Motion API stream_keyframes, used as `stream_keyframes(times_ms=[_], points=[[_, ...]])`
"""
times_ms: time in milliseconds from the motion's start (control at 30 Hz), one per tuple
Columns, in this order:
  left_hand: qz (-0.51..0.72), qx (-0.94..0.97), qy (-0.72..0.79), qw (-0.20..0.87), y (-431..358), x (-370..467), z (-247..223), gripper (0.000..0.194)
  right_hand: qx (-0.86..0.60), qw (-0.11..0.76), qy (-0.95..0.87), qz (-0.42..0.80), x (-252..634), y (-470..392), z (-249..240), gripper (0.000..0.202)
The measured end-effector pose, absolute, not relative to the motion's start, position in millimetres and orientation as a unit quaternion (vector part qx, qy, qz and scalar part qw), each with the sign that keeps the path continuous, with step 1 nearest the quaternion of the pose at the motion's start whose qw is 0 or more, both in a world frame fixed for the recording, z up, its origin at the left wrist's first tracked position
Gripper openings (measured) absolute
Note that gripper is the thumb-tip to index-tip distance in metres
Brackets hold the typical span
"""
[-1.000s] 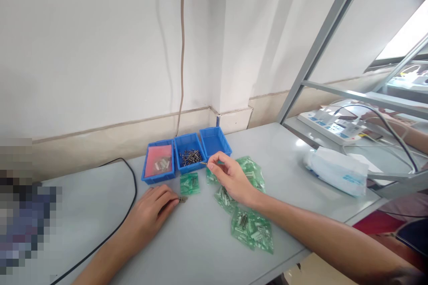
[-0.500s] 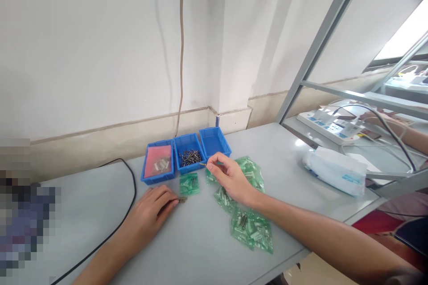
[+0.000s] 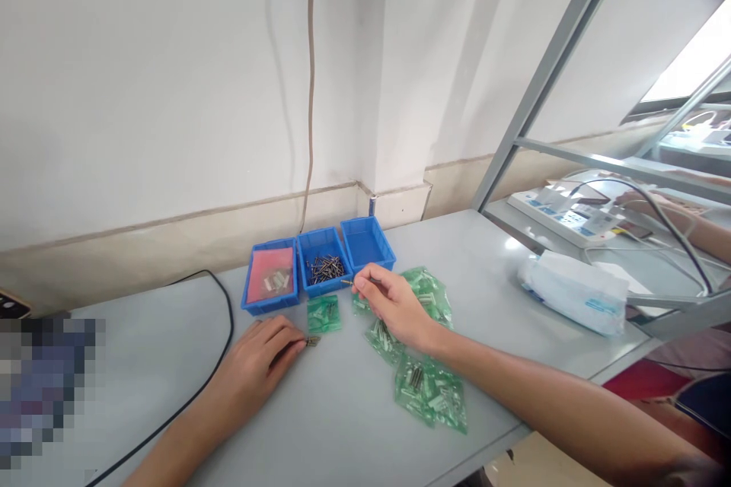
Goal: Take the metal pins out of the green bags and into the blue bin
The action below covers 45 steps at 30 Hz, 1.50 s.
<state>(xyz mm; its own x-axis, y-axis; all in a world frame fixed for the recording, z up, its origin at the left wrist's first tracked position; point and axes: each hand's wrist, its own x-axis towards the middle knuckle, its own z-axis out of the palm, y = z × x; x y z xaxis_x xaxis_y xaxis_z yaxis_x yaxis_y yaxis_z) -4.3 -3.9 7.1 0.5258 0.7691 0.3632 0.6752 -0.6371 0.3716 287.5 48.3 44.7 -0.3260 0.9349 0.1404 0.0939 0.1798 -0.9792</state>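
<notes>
My left hand (image 3: pixel 266 354) rests on the grey table, its fingers closed on a few small screws (image 3: pixel 312 341). My right hand (image 3: pixel 388 300) pinches one brass-coloured screw (image 3: pixel 346 282) near the front right corner of the middle blue bin (image 3: pixel 324 290). Many dark screws (image 3: pixel 327 268) lie in that bin. The left blue bin (image 3: pixel 271 307) holds a pink sheet and a clear bag of pale pieces. No parts show in the right blue bin (image 3: pixel 367 241). One green bag (image 3: pixel 324 313) lies just above my left fingertips, and several filled green bags (image 3: pixel 429 388) lie beside and below my right hand.
A black cable (image 3: pixel 228 304) curves across the left of the table. At the right are a white soft packet (image 3: pixel 574 293), a metal frame post (image 3: pixel 548 76) and a white power strip (image 3: pixel 563 221). Another person's arm (image 3: pixel 691 224) is beyond the frame.
</notes>
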Motion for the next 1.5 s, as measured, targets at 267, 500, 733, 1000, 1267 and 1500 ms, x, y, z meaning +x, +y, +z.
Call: stream_keyframes(times_ms=[267, 500, 733, 1000, 1267, 1500], points=[[0.252, 0.869, 0.415, 0.101, -4.0, -5.0, 5.6, 0.018, -0.398, 0.422, -0.64, 0.504, 288.1, 48.6, 44.5, 0.037], [0.254, 0.867, 0.417, 0.095, -3.8, -4.8, 6.9, 0.018, -0.396, 0.425, -0.64, 0.503, 287.3, 48.2, 44.4, 0.037], [0.253, 0.869, 0.416, 0.094, -4.2, -4.0, 7.3, 0.019, -0.4, 0.417, -0.648, 0.496, 287.6, 47.1, 47.1, 0.037], [0.253, 0.869, 0.413, 0.1, -3.6, -5.3, 5.5, 0.017, -0.398, 0.414, -0.665, 0.478, 287.0, 44.5, 49.0, 0.037], [0.251, 0.87, 0.413, 0.1, -4.3, -5.2, 6.1, 0.015, -0.398, 0.442, -0.652, 0.47, 287.2, 45.6, 48.5, 0.035], [0.252, 0.869, 0.414, 0.099, -3.9, -5.0, 7.2, 0.016, -0.393, 0.444, -0.651, 0.474, 286.8, 44.4, 49.3, 0.031]])
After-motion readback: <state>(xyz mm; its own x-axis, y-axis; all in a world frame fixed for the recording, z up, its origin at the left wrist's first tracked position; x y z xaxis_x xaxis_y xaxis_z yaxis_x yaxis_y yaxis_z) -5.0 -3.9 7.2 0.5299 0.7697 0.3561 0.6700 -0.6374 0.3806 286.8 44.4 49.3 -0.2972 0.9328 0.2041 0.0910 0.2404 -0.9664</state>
